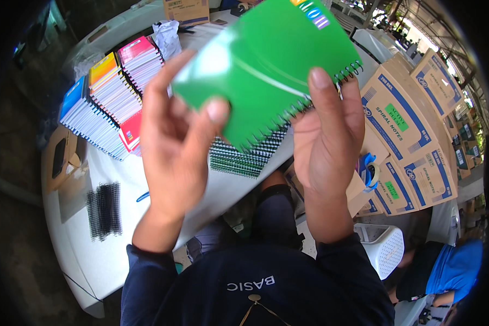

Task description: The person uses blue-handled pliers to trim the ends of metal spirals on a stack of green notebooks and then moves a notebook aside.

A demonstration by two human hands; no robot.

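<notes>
- A green spiral notebook is held above the table, between the two hands and slightly beyond them; its long axis and coil edge are slanted from lower left to upper right.
- By the left hand, partly curled and blurred, the lower-left end is pinched, thumb on the cover, fingers behind.
- By the right hand, loosely cupped, the coil edge is gripped, thumb in front; contact of its hidden fingers cannot be told. Neither hand is clearly nearer.
- Beneath, a pile of green-and-black coil-bound books is seen on the white table, with black binding coils and a blue pen farther left.
- Beyond the left hand, blue notebooks are stacked; at right, printed cartons are piled.
</notes>
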